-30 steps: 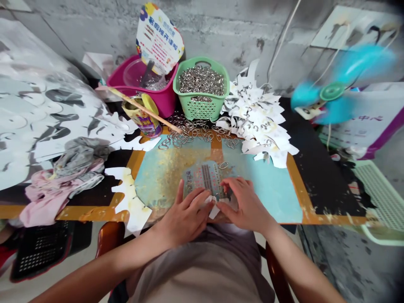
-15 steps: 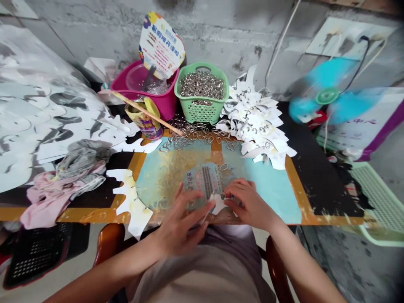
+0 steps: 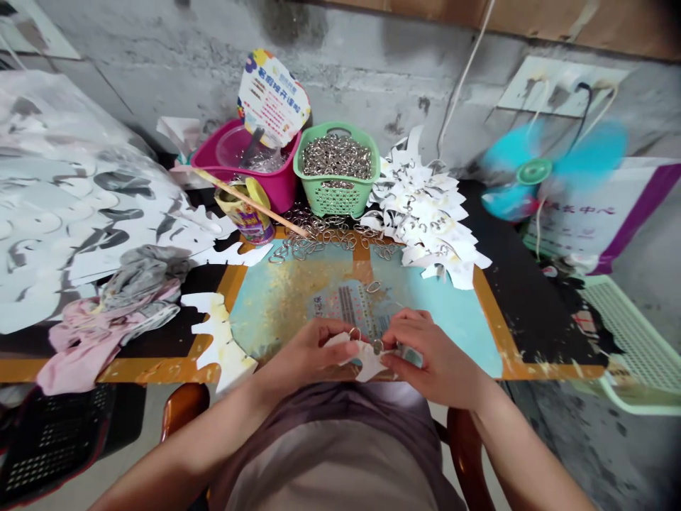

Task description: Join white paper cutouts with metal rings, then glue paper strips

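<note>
Your left hand and right hand meet near the bench's front edge, both closed to a pinch on a white cut-paper piece, with a small metal ring sitting at the paper; your fingers hide exactly how it is seated. The likeliest trouble is right there: a slip of the pinch could tear the paper or flick the ring off across the board. The spinning blue fan at the bench's back right corner is another risk, since its draught could lift the loose stack of cut paper along the back edge. Knocking the green plastic basket of rings would add to the loose rings already spilled at its foot. A wooden stick leans from the pink tub across a printed can — one nudge could bring it down. Under your hands lies a blue-and-gold worn board, carrying a printed card with a lone ring on top. The bench's left side holds a pink-and-grey cloth and large cut sheets, while a rough concrete wall rises behind it all, with a wall panel and its cords at the right.
</note>
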{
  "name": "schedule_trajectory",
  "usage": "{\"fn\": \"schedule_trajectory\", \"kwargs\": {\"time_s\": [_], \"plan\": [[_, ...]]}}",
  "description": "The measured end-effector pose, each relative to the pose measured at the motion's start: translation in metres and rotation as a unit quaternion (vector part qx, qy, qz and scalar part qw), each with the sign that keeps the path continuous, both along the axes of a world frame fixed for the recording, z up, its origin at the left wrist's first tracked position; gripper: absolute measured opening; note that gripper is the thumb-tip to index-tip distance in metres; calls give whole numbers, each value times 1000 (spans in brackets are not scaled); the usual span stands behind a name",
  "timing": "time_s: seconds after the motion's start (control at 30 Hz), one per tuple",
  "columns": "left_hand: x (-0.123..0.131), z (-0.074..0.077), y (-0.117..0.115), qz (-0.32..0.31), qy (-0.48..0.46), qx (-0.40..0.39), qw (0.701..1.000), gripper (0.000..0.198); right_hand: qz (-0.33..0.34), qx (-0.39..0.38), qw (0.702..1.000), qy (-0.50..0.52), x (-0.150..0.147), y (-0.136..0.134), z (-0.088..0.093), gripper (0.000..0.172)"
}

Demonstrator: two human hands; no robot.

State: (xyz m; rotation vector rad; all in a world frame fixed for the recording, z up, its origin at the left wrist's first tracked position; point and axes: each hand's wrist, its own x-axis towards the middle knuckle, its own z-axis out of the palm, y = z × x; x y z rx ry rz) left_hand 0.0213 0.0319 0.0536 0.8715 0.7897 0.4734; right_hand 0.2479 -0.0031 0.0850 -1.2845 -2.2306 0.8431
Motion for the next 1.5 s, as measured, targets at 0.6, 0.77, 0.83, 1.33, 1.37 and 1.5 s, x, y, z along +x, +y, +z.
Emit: {"fn": "schedule_trajectory", "kwargs": {"time_s": [0.6, 0.77, 0.83, 1.33, 1.37, 1.5], "plan": [[5, -8, -16, 117, -88, -9, 989, 41, -58, -147, 895, 417, -17, -8, -36, 30], [-2, -24, -23, 194, -154, -31, 968, 86, -113, -105, 919, 363, -18, -11, -29, 30], [3, -29, -33, 208, -130, -12, 969, 69, -109, -89, 932, 334, -23, -12, -26, 30], [28, -20, -40, 160, 59, 154, 973, 52, -165, -81, 940, 287, -25, -8, -27, 21], [28, -21, -40, 157, 61, 174, 970, 52, -169, -71, 944, 273, -29, -7, -26, 21], [24, -25, -41, 204, 0, 213, 956, 58, -178, -82, 948, 252, -38, -4, -24, 23]]}}
